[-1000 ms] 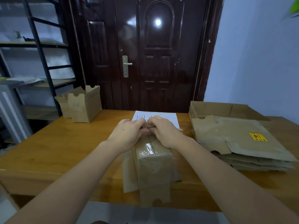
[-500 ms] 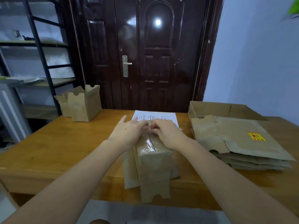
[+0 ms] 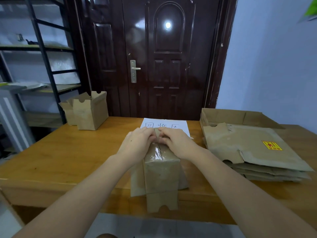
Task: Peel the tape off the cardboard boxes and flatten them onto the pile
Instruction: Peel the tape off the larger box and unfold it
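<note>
Gripping the taped box [image 3: 162, 162] on the bench [image 3: 68, 152], we are curling left hand [image 3: 137, 145] and right hand [image 3: 178, 143] over its far top edge.

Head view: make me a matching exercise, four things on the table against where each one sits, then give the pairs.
Things:
1. taped box
2. open box
3. pile of flattened cardboard
4. white paper sheet

Places:
A. far left part of the table
B. right side of the table, with a yellow and red sticker on top
C. near edge in the middle, under both hands
D. flat on the table just beyond the hands

Pairs: 1-C, 2-A, 3-B, 4-D
</note>
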